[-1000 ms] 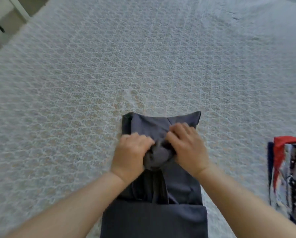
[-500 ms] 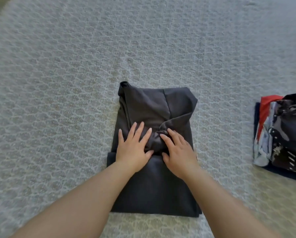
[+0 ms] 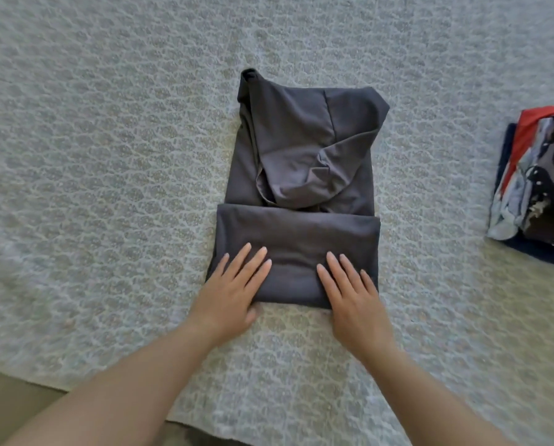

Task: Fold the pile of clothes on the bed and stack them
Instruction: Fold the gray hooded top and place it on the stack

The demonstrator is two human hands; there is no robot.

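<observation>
One dark grey folded garment [image 3: 296,175], two hands flat on it.
It lies mid-bed [image 3: 108,156]; left hand [image 3: 229,292] and right hand [image 3: 354,296] press its 6 o'clock edge, fingers straight; one stack of folded clothes [image 3: 537,185] at 3 o'clock.

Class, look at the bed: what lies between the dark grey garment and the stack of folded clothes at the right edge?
Only bare patterned bedspread separates the dark grey garment from the stack, as the head view shows.

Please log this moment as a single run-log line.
step: folding garment | left hand: flat on near fold | right hand: flat on near fold | stack: right, apart
</observation>
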